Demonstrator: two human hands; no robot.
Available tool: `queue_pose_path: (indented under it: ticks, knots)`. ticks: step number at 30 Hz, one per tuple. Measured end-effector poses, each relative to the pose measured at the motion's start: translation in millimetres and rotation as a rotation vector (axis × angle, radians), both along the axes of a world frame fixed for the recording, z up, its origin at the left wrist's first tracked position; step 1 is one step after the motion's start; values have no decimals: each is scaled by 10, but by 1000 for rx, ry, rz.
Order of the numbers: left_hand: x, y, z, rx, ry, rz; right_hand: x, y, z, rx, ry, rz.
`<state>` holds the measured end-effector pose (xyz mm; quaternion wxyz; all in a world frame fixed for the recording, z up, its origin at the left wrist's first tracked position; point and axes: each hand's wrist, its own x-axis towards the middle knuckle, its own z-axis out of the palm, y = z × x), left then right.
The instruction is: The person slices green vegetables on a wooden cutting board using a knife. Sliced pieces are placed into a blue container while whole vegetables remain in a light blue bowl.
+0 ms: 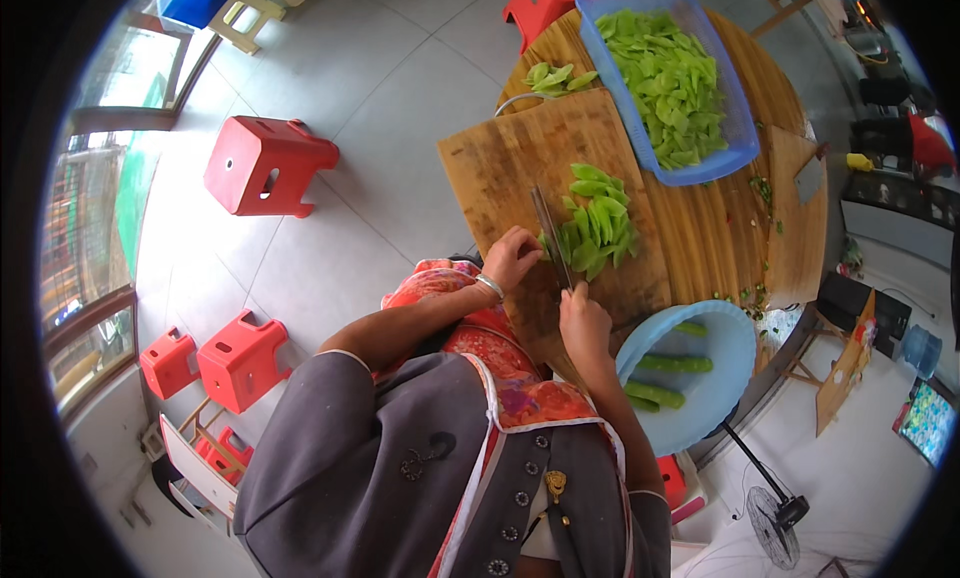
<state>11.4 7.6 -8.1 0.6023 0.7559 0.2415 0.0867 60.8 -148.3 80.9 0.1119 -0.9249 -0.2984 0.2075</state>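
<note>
My right hand [585, 321] is closed around the handle of a kitchen knife [551, 234], which stands edge-down on the wooden cutting board [517, 158]. On the knife's left, my left hand [513, 258] has its fingers curled, the tips at a small green vegetable piece [542, 240]; the fingers hide most of it. Thin green vegetable slices [596, 222] lie heaped against the blade's right side. Beyond the board, a blue plastic basket [739, 124] holds many similar slices [667, 90]. Nearer me, a light blue basin [697, 420] contains several peeled green stems [671, 364].
The round wooden table [697, 233] carries loose slices [551, 77] behind the board and green scraps [757, 297] at right. Another wooden board [795, 225] lies at its right edge. Red plastic stools [262, 165] stand on the tiled floor; a fan [776, 522] is at lower right.
</note>
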Motion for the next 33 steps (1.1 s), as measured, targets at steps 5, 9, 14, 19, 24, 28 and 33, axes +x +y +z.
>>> queue_pose_path:
  ticks: [5,9,14,19,24,28,33]
  knots:
    - [-36,-23,-60,11,-4,11,45,-20,-217,74,-32,-37]
    - [-4,-2,-55,47,-43,5,27,-44,106,106,11,-55]
    - [1,-10,-32,18,-2,6,0,-89,195,30,56,-23]
    - [-16,9,-21,46,-19,-2,20,-81,170,29,77,-19]
    - [-14,-5,9,-12,8,-10,50,1,-210,47,-10,-13]
    - [6,-2,-1,11,-8,-17,28,11,-263,54,-59,-30]
    - [-68,-31,7,-42,20,2,14,26,-267,62,-56,-46]
